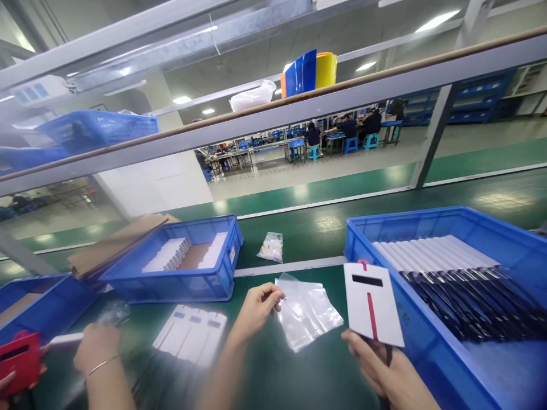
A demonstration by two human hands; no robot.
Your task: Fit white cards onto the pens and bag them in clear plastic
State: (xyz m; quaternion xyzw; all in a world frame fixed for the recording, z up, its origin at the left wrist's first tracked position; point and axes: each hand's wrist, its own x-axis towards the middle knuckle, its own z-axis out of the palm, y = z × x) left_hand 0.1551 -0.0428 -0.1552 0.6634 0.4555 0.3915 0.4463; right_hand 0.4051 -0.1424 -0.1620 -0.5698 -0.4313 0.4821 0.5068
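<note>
My left hand [255, 310] pinches the edge of a clear plastic bag [305, 313], which hangs flat over the green bench. My right hand [384, 364] grips a flat white device [372, 304] by its lower end. It has a dark window, a red stripe, a red loop on top and a black cord or handle below. Left of my left hand, several similar white devices [190, 333] lie side by side on the bench. Inside the blue crate [371, 228] on the right is a row of white devices with black cords [465, 302].
At the left, a co-worker's hands [100, 347] are near a red device [20, 361]. A blue crate [171, 290] holds white parts, with cardboard [115, 245] beside it. A small bag of parts [272, 247] lies farther back. A shelf rail [273, 111] crosses above.
</note>
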